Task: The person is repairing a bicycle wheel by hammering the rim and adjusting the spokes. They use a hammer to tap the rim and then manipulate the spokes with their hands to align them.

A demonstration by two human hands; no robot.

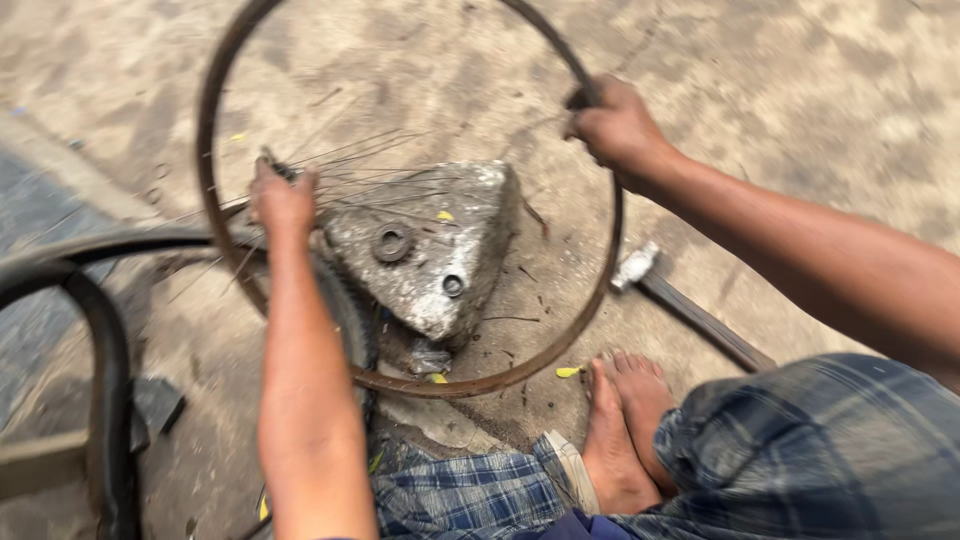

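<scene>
A thin, rusty brown metal wheel rim with loose wire spokes stands over a grey stone block on sandy ground, left hand clamped on the spokes' hub end, right hand gripping the rim's far edge, open ground beyond.

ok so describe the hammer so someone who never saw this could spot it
Start at the rusty wheel rim held by both hands. Just outside its right edge, on the sandy ground near the bare feet, lies the hammer. Its pale metal head and dark straight handle set it apart.
</scene>
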